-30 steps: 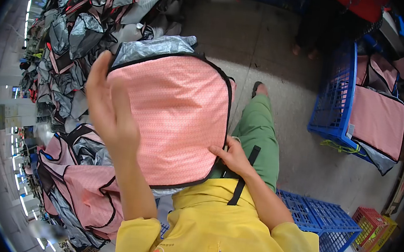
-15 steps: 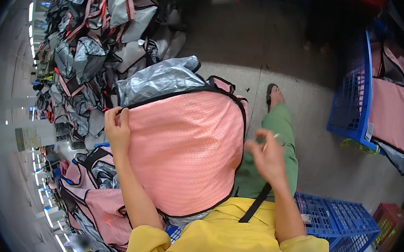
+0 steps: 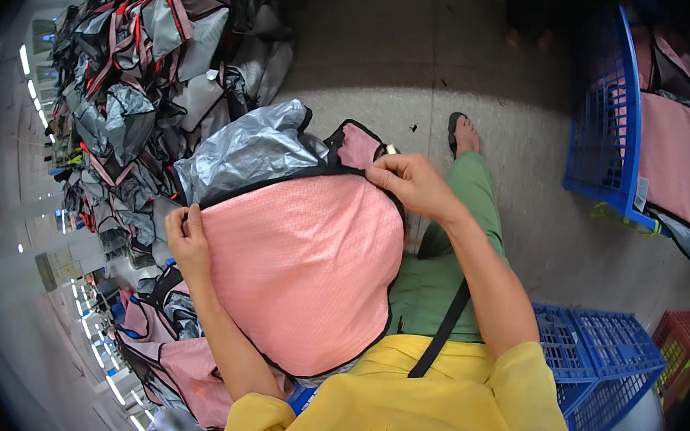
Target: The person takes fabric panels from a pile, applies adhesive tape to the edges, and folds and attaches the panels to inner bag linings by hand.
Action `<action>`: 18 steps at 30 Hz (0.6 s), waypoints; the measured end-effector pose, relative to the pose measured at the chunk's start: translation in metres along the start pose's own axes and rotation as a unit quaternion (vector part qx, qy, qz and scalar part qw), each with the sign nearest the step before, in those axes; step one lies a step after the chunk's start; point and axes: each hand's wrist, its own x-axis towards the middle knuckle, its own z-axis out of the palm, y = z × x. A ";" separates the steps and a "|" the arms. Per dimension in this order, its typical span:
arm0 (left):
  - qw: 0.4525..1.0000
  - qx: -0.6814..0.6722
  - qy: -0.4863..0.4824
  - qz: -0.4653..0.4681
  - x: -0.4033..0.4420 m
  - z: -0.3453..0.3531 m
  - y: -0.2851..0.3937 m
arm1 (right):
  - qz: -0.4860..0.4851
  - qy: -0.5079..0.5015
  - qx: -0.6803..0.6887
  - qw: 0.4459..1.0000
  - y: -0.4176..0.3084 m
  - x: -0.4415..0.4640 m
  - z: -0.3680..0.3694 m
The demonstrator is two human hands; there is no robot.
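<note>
A pink fabric bag piece (image 3: 299,269) with black edging and a silver foil-like lining (image 3: 252,146) lies across my lap. My left hand (image 3: 188,233) is closed on its upper left corner, thumb and fingers pinching the black edge. At the upper right, my right hand (image 3: 413,184) pinches the black edge beside a small pink side flap (image 3: 359,147). Between the two hands the pink panel is spread out with soft wrinkles, and the lining bulges beyond its far edge.
A tall heap of silver, black and pink bag pieces (image 3: 137,107) stands at the left. More pink pieces (image 3: 192,370) lie by my left elbow. At the right are a blue crate (image 3: 603,123) holding pink pieces, blue crates (image 3: 608,345) and a red crate (image 3: 678,343).
My right hand has moved up and left from above my leg and has taken hold of the bag piece's upper right edge. My left hand keeps its corner, slightly lower.
</note>
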 end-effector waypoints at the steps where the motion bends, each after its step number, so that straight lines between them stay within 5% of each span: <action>1: 1.000 0.015 -0.003 -0.015 0.001 0.002 -0.002 | 0.024 -0.069 0.099 0.992 0.007 0.001 -0.001; 5: 0.998 0.036 -0.030 0.033 0.008 0.010 -0.009 | 0.054 -0.157 0.243 0.956 0.023 0.005 0.000; 8: 0.997 0.029 -0.059 -0.036 0.009 0.010 -0.007 | 0.092 -0.165 0.264 0.946 0.028 0.007 -0.003; 15: 0.997 0.025 -0.052 -0.041 0.010 0.012 -0.005 | 0.104 -0.166 0.261 0.945 0.027 0.005 -0.006; 18: 0.998 0.042 -0.037 -0.009 0.007 0.011 0.002 | 0.094 -0.129 0.150 0.976 0.023 0.008 -0.013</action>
